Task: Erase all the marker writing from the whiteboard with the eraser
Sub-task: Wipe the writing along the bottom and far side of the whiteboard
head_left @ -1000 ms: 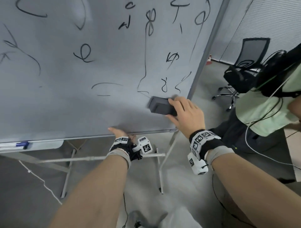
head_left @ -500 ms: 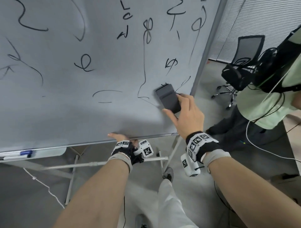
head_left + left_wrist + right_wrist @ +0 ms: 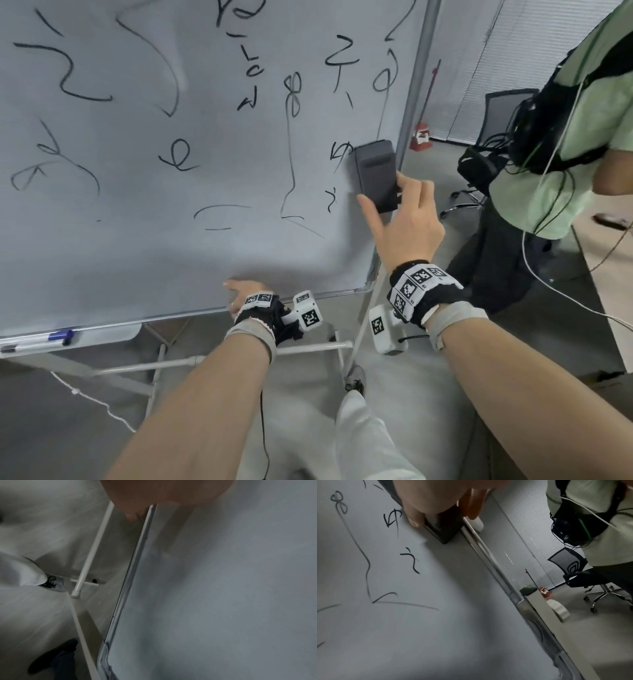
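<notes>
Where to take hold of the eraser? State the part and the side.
Take the eraser by its two long edges near the lower end, coming from below, as the right hand does: thumb on the left edge, fingers on the right. It stands upright, flat against the whiteboard.

Dark eraser (image 3: 376,174) stands upright against the scribbled whiteboard's (image 3: 137,240) right edge.

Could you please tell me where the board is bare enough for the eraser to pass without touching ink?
Bare: the bottom strip of the whiteboard, above its lower frame, and the right-edge strip below the eraser. Crowded: everything above, with scribbles across the board.
</notes>
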`<state>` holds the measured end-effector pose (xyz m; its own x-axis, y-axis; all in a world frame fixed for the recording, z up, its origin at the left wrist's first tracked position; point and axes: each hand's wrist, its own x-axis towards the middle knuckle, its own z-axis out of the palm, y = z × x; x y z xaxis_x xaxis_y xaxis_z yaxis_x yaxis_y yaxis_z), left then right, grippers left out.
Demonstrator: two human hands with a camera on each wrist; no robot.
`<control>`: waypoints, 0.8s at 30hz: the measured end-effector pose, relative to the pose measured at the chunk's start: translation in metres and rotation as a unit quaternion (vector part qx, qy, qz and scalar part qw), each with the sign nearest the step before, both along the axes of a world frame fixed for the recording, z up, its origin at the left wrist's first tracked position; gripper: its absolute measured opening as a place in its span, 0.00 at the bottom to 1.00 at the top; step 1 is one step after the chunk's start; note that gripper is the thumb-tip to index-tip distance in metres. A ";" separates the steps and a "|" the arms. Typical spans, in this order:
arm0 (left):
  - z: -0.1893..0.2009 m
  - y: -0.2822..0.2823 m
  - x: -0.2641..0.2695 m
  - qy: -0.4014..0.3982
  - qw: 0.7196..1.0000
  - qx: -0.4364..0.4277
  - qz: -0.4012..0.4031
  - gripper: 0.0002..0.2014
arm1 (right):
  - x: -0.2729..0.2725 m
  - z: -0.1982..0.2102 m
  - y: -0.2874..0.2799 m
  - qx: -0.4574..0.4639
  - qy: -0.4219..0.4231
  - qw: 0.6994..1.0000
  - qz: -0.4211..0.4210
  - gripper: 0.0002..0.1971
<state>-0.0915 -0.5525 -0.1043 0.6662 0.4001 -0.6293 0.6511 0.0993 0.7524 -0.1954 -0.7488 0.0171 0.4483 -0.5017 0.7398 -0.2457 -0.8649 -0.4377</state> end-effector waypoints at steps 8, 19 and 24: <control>0.032 0.032 0.018 -0.006 0.987 -0.035 0.155 0.39 | 0.026 -0.038 0.049 -0.159 0.123 0.964 0.175 0.27; 0.046 0.027 0.027 -0.001 0.978 -0.081 0.194 0.37 | 0.030 0.013 0.020 -0.198 -0.007 0.968 0.152 0.20; 0.045 0.043 0.032 -0.021 0.976 -0.078 0.203 0.38 | 0.044 -0.029 0.041 -0.275 0.098 0.926 0.237 0.21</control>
